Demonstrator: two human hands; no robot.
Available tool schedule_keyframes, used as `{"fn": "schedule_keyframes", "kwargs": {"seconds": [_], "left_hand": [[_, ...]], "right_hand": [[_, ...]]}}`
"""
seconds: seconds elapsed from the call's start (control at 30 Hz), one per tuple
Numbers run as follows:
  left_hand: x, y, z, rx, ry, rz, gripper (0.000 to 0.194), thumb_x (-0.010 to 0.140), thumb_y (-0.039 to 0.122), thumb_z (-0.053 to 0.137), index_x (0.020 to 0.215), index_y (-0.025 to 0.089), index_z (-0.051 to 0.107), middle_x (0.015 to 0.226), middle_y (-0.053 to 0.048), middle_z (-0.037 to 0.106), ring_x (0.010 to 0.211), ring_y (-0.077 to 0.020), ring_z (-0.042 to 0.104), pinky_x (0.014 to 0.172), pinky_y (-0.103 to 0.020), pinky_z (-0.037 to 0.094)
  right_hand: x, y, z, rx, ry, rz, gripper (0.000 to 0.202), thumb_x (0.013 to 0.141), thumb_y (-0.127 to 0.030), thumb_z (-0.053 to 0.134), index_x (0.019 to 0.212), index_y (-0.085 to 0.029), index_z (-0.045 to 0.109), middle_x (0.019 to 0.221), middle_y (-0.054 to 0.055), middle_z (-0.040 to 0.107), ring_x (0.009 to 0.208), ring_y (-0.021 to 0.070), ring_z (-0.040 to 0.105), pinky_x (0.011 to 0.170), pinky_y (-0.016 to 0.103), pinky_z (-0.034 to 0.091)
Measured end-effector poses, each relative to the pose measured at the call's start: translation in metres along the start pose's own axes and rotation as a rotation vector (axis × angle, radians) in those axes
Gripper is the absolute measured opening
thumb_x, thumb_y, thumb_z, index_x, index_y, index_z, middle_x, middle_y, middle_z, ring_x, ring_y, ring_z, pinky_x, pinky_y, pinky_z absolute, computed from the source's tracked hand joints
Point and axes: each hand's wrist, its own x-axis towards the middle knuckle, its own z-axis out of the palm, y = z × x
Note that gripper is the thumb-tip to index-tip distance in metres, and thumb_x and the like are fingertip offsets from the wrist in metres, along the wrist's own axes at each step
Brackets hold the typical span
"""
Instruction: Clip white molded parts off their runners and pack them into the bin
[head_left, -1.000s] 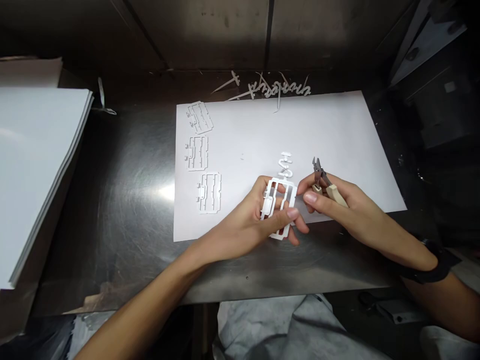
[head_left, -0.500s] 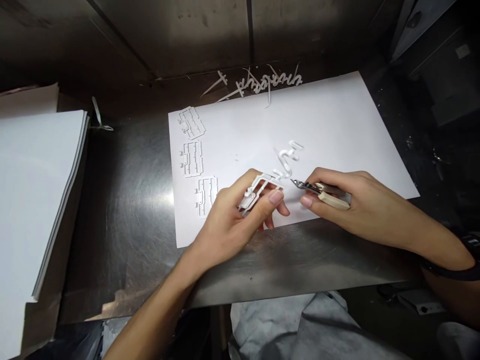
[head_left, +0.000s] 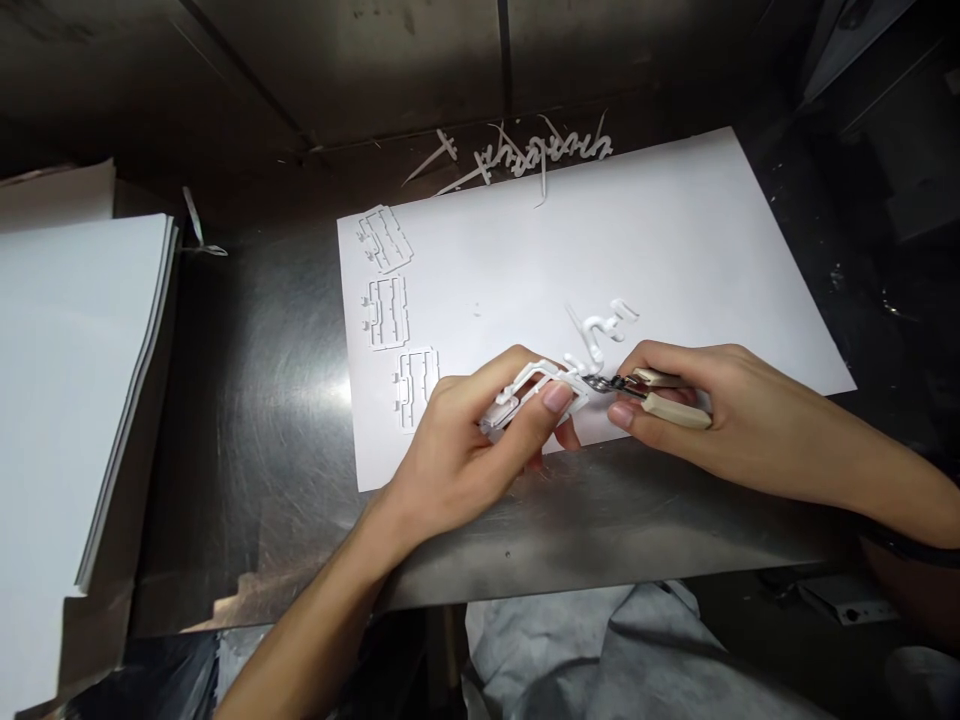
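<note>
My left hand (head_left: 480,435) is closed on a white plastic frame part (head_left: 534,374), pinched between thumb and fingers above the paper's front edge. A curved white sprue (head_left: 596,335) sticks up from the frame's far end. My right hand (head_left: 694,405) grips side cutters (head_left: 671,408) with cream handles. Their metal jaws are up against the joint of frame and sprue; whether they have closed on it I cannot tell. Left of my hands, flat white frame parts lie in a column on the paper, the nearest frame (head_left: 417,390) close to my left wrist.
A white paper sheet (head_left: 675,230) covers part of the metal table (head_left: 262,400). Several cut sprues (head_left: 525,155) lie in a row along its back edge, by the metal wall. At the left stands a stack of white sheets (head_left: 82,350) in a cardboard box.
The cutters' jaws have come in from a small gap to the joint of frame and sprue. The held part has tilted and shifted slightly right.
</note>
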Motion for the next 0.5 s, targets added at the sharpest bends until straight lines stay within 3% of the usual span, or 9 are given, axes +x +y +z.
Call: {"fn": "schedule_keyframes", "kwargs": {"seconds": [0.5], "left_hand": [[-0.001, -0.003, 0.0003, -0.039, -0.057, 0.001, 0.011, 0.105, 0.018, 0.074, 0.095, 0.02, 0.071, 0.08, 0.008, 0.074, 0.057, -0.0048, 0.063, 0.052, -0.017, 0.047]], "right_hand": [[-0.0044, -0.0014, -0.0026, 0.073, -0.135, 0.067, 0.035, 0.102, -0.06, 0.074, 0.096, -0.026, 0.069, 0.078, -0.003, 0.059, 0.071, 0.0177, 0.049, 0.063, 0.031, 0.038]]}}
